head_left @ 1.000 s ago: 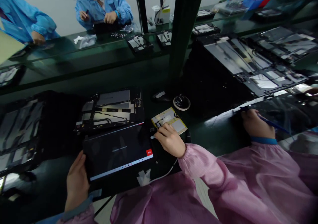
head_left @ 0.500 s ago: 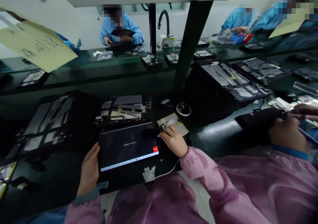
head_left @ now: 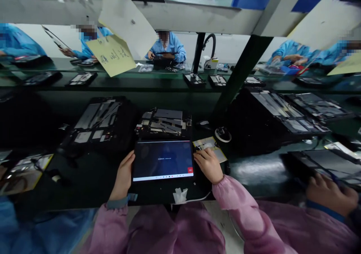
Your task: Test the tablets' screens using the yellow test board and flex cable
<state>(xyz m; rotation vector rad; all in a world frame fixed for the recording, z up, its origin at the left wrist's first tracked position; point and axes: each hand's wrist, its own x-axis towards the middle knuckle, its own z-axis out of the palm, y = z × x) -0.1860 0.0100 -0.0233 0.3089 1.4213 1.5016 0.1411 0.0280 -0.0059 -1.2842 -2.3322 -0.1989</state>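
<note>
A tablet (head_left: 163, 160) with a lit dark screen and a small red button lies in front of me on the dark bench. My left hand (head_left: 123, 177) grips its left edge, fingers curled round it. My right hand (head_left: 207, 165) rests at the tablet's right edge, fingers bent down onto a yellow-and-white card (head_left: 210, 145); whether it pinches anything is hidden. An opened tablet chassis (head_left: 163, 123) lies just behind the screen.
A tape roll (head_left: 223, 134) sits right of the card. Opened tablet backs (head_left: 96, 120) lie to the left and on a black stack (head_left: 284, 115) to the right. A neighbour's hand (head_left: 329, 194) works at the right. A green post (head_left: 239, 75) rises behind. People in blue sit across.
The view has tilted up and swung left, so the tablet now sits centred. Both hands stay at the tablet's edges. The neighbour's hand at the right moved lower.
</note>
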